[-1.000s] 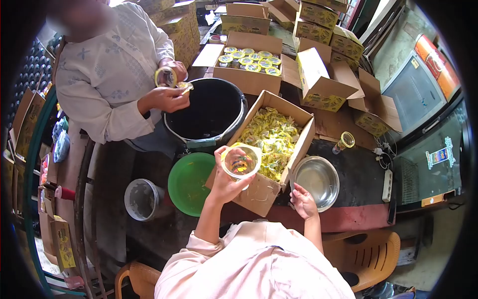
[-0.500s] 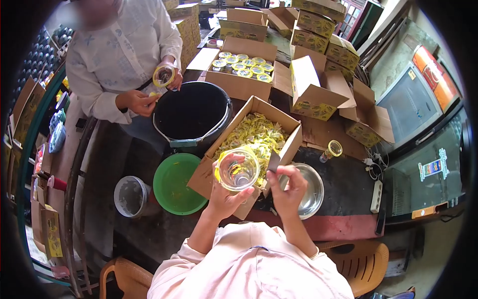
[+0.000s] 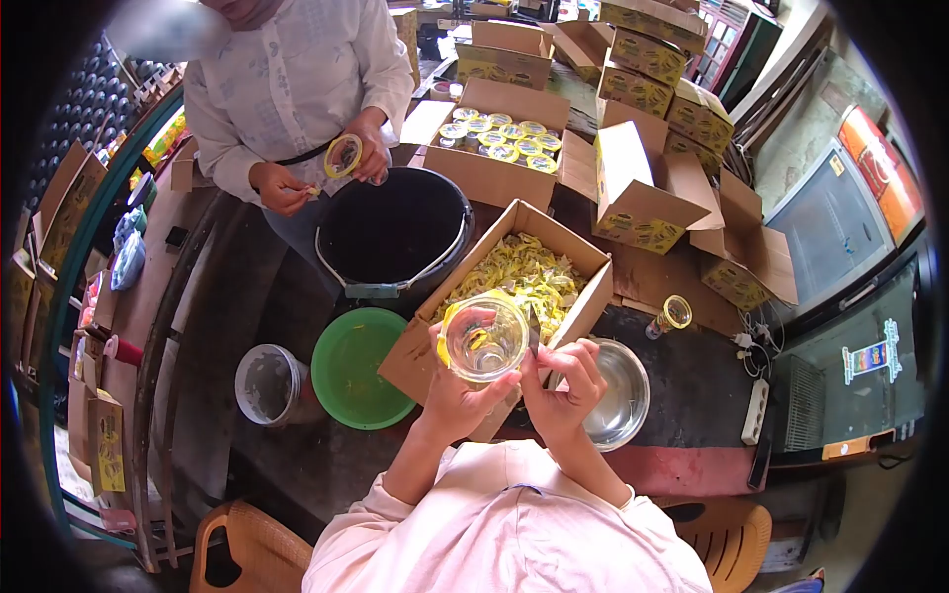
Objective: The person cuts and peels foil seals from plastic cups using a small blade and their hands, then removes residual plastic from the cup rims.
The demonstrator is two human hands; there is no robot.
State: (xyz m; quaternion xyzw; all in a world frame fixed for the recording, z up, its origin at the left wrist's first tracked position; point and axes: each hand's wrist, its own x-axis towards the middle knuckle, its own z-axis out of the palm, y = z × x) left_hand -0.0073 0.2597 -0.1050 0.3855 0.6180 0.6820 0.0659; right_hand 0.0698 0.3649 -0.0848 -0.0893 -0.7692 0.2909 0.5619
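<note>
Left hand [image 3: 460, 397] is gripping a clear cup [image 3: 484, 346]; right hand [image 3: 565, 390] is pinching a thin dark blade [image 3: 535, 339] right by its rim. Under them I'm seeing an open carton [image 3: 585, 306] holding yellow scraps [image 3: 544, 272]. Green basin [image 3: 354, 385] is sitting left, metal bowl [image 3: 628, 395] right. Beyond the black bucket [image 3: 343, 265], a white-shirted co-worker [image 3: 297, 89] is holding a yellow-rimmed cup [image 3: 343, 155].

Pale pink shirt [image 3: 509, 544] with loose sleeves [image 3: 381, 504]

Dark table [image 3: 692, 400], orange-brown chairs [image 3: 272, 553] at near side; glass-fronted cabinet [image 3: 840, 400] right; pale wall [image 3: 813, 138] beyond.
</note>
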